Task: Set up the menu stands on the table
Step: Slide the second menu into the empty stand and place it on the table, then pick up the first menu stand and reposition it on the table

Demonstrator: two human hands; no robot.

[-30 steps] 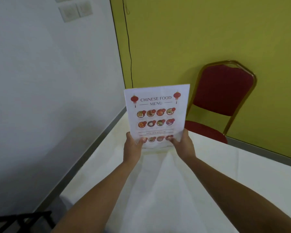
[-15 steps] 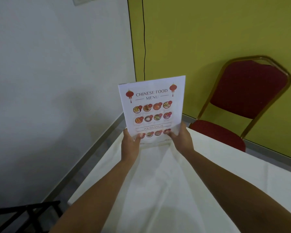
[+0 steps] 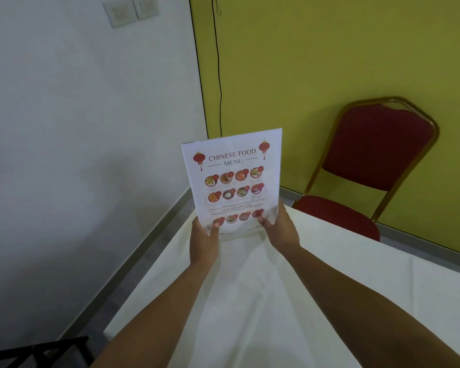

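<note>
Menu stand: upright, printed face toward the camera, over the far corner of the worktop; base contact cannot be told.
Left hand: grip closed on the stand's lower left corner, thumb on the face.
Right hand: grip closed on the lower right corner.
Key relation: long axis vertical, rising above both hands; neither nearer.
Chair: right of the stand.

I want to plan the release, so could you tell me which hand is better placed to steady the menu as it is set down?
Probably either: the left hand and right hand grip the menu's bottom corners alike above the table.
</note>
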